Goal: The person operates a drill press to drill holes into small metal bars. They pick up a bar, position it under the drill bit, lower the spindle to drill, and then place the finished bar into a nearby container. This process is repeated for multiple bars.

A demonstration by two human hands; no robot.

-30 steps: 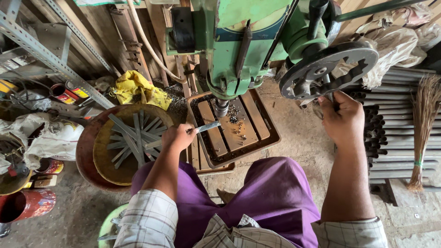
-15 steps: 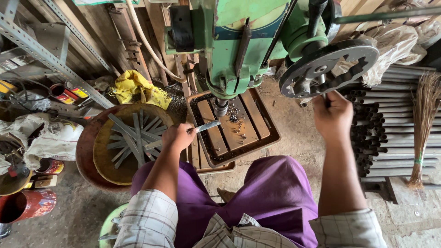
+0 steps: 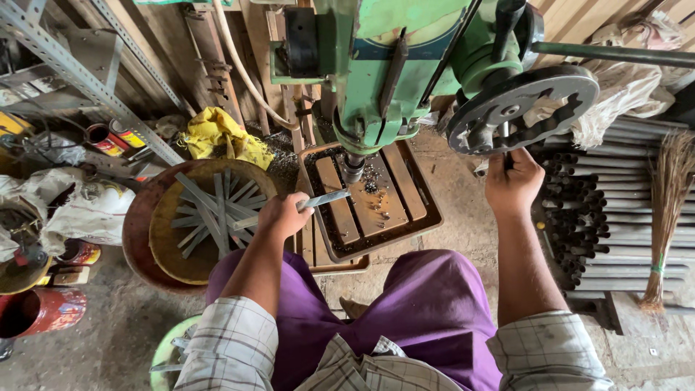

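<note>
**Feeding a flat strip under the drill press**

The left hand (image 3: 284, 216) is closed around one end of a flat metal strip (image 3: 327, 198), fingers wrapped over it, so that the free end reaches out over the slotted drill table (image 3: 405, 190) towards the chuck (image 3: 352, 169). The strip lies close to level, its tip just short of the spindle line. The right hand (image 3: 512, 182) is clenched on the feed handle (image 3: 505, 137) that hangs below the dark spoked wheel (image 3: 523, 108) on the side of the green drill press (image 3: 394, 65).

To do this well, I judge the strip should sit flat on the table ribs, not bridge a slot, with the left fingers kept back from the bit. The pull on the handle wants to be slow and even, easing off as the bit breaks through, since a thin strip can snatch and spin.

Just left of the holding hand, a round pan (image 3: 184, 224) carries more strips of the same kind, fanned out. Steel tubes (image 3: 615, 188) are stacked to the right.
</note>
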